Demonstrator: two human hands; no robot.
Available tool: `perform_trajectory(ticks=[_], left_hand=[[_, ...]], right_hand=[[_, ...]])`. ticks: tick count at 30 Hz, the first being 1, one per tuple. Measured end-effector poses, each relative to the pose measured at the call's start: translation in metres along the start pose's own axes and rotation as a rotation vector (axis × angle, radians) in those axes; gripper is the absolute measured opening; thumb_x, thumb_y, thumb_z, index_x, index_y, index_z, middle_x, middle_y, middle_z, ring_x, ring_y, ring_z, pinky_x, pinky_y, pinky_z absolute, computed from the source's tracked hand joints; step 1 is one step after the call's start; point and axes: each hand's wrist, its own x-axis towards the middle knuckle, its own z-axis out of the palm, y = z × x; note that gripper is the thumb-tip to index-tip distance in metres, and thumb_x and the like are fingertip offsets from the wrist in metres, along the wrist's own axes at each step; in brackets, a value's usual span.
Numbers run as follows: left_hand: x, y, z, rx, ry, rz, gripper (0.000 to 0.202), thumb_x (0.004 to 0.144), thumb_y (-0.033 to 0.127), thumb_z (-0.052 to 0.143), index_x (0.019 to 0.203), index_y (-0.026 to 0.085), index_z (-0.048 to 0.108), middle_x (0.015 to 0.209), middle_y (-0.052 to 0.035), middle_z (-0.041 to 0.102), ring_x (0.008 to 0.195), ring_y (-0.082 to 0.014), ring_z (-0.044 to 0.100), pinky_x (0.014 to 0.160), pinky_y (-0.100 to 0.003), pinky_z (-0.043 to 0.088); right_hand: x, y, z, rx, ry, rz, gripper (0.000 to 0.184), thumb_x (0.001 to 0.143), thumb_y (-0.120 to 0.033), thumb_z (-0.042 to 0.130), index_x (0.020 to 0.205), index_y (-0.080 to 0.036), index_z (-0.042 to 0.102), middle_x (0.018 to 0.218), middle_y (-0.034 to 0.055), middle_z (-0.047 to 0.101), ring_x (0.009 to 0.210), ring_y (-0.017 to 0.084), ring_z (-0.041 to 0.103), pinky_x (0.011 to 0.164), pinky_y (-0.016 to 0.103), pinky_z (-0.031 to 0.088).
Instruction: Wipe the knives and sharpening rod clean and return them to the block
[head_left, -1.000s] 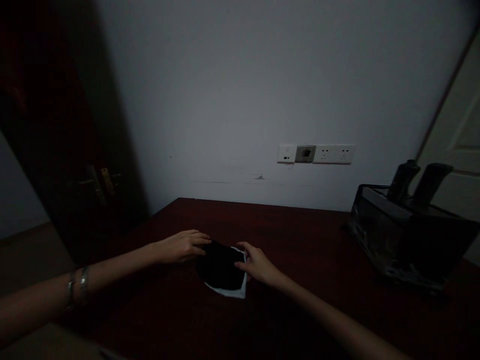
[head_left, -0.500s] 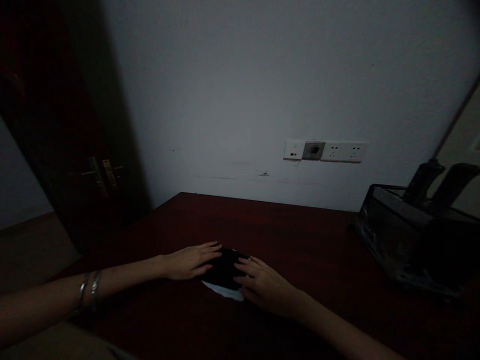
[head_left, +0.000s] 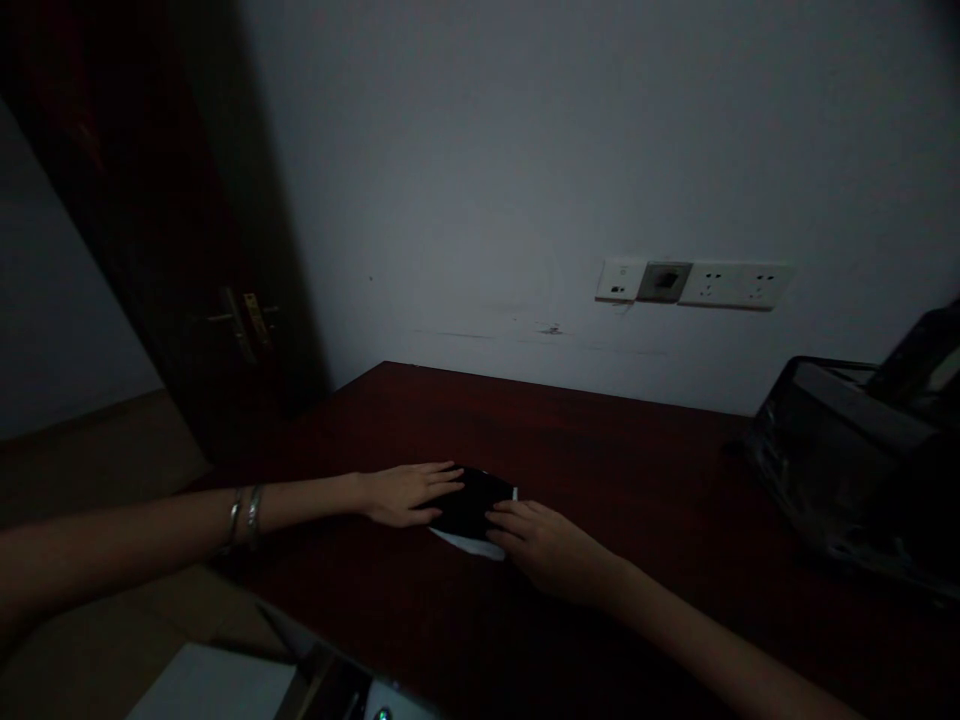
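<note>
A flat black piece of cloth-like material point(head_left: 470, 505) with a white edge along its near side lies on the dark red table; its exact kind is too dim to make out. My left hand point(head_left: 405, 495), with two silvery bangles at the wrist, rests flat on its left part, fingers stretched out and apart. At the right edge, my right hand point(head_left: 544, 540) has its fingers bent and drawn together on the material. A small white bit sticks up just beyond those fingers. The right thumb is hard to see.
A dark see-through bin point(head_left: 825, 450) with black items stands on the table point(head_left: 600, 440) at right. Wall sockets point(head_left: 694, 283) sit above the table's back edge. A dark door point(head_left: 180, 250) with handles is at left. Below the front edge is a pale flat surface point(head_left: 217, 685).
The view has shifted, showing more below the table's front edge. My right fingers have drawn closer together at the material's right edge. My left hand stays flat on it.
</note>
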Motion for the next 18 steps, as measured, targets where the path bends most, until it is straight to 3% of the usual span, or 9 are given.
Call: perform_trajectory(ticks=[4,7,10,14,18], left_hand=[[0.017,0.008,-0.006,-0.007,0.058,-0.062,0.04,0.091,0.033,0.033,0.124,0.017,0.049,0.133,-0.0051,0.046,0.129,-0.0196,0.03,0.107,-0.033,0.022],[0.046,0.022,-0.019,-0.037,0.138,-0.048,0.043,0.092,0.036,0.025,0.122,0.016,0.049,0.129,-0.0057,0.05,0.126,-0.0179,0.034,0.106,-0.032,0.023],[0.088,0.04,-0.036,-0.141,0.226,-0.051,0.048,0.092,0.04,0.024,0.125,0.013,0.045,0.135,-0.0085,0.043,0.127,-0.0179,0.033,0.107,-0.032,0.019],[0.155,0.062,-0.055,-0.381,0.284,-0.087,0.058,0.09,0.045,0.022,0.134,0.009,0.032,0.142,-0.0113,0.03,0.131,-0.0207,0.025,0.108,-0.033,0.013],[0.214,0.083,-0.061,-0.554,0.285,-0.028,0.059,0.091,0.044,0.016,0.139,0.01,0.023,0.146,-0.0098,0.02,0.134,-0.0246,0.014,0.106,-0.04,0.016]], right_hand=[[-0.016,-0.004,-0.013,-0.082,0.04,0.015,0.038,0.083,-0.011,0.039,0.118,-0.011,0.054,0.126,0.0147,0.054,0.115,0.029,0.047,0.093,0.043,0.041],[-0.033,0.002,-0.036,-0.169,0.18,0.034,0.039,0.081,-0.01,0.042,0.117,-0.013,0.055,0.125,0.0151,0.054,0.116,0.03,0.046,0.091,0.047,0.043],[-0.06,0.011,-0.077,-0.288,0.399,0.068,0.044,0.076,-0.002,0.042,0.117,-0.011,0.055,0.124,0.0171,0.055,0.117,0.03,0.046,0.09,0.049,0.044],[-0.113,0.014,-0.149,-0.494,0.575,0.168,0.05,0.074,0.0,0.042,0.121,-0.014,0.051,0.121,0.0175,0.056,0.109,0.03,0.051,0.084,0.048,0.048],[-0.177,0.01,-0.204,-0.658,0.819,0.499,0.04,0.078,-0.008,0.048,0.115,-0.021,0.058,0.113,0.0134,0.062,0.102,0.027,0.057,0.082,0.045,0.047]])
